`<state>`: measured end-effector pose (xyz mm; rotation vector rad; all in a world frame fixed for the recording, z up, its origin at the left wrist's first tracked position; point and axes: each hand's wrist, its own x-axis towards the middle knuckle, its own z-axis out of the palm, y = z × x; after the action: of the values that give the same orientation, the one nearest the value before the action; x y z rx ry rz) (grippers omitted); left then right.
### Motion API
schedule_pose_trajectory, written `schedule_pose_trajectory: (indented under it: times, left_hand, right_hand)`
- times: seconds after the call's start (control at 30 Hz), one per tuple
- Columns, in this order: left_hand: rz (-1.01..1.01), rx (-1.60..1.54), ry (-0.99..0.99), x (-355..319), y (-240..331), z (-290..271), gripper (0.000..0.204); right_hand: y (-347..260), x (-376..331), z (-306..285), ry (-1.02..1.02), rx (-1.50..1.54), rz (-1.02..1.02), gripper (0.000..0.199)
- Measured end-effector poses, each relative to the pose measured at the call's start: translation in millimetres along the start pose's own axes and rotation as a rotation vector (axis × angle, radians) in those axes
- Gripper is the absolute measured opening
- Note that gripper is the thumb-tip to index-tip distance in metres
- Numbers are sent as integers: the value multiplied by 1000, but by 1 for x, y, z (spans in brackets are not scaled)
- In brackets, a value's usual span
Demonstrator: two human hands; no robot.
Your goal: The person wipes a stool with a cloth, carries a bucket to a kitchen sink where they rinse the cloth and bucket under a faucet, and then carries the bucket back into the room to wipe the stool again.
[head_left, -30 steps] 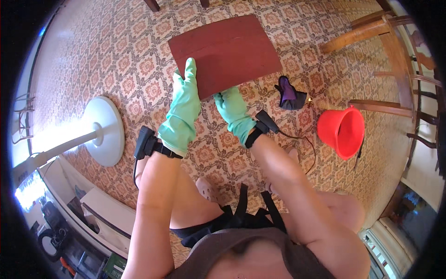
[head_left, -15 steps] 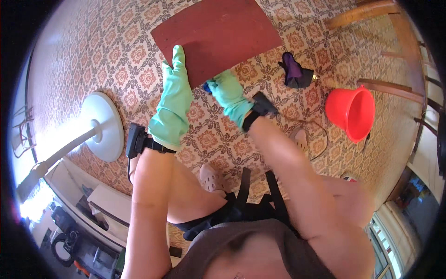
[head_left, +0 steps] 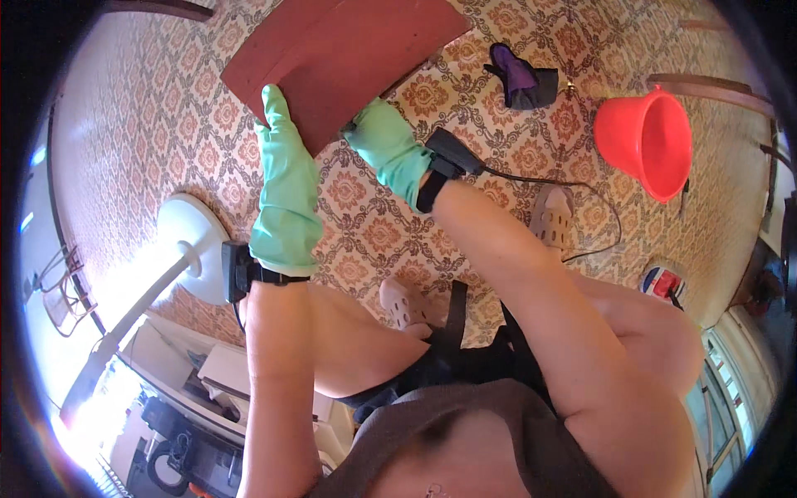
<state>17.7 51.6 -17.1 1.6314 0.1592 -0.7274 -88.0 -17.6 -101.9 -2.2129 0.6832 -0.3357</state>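
Observation:
A flat reddish-brown board is in front of me, slightly tilted, with its far part cut off by the upper rim of the view. My left hand, in a pale green rubber glove, grips the board's near left corner. Its thumb lies on the upper face and the other fingers are hidden beneath. In a matching glove, my right hand is closed at the near edge of the board. A small dark bit shows at its fingertips; what it is, I cannot make out.
Patterned flooring lies under everything. To the right are a red bucket, a purple and black glove and a wooden furniture leg. At left stands a white round-based stand. A cable trails from my right wrist.
The board has shifted left and toward the upper rim, and its near edge now looks raised. Both hands have moved left with it, the right one now closer against its edge.

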Motion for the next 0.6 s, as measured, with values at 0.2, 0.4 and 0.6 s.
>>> schedule_pose_trajectory:
  times: [0.2,0.4,0.6]
  left_hand:
    - [-1,154,27,-11,6,4,89]
    - [-28,136,129,-15,14,0,86]
    - [-98,140,205,-36,15,44,85]
  right_hand:
    - [0,-14,18,257,51,274,34]
    - [28,15,-28,894,1205,545,18]
    - [114,55,-16,823,1363,613,21]
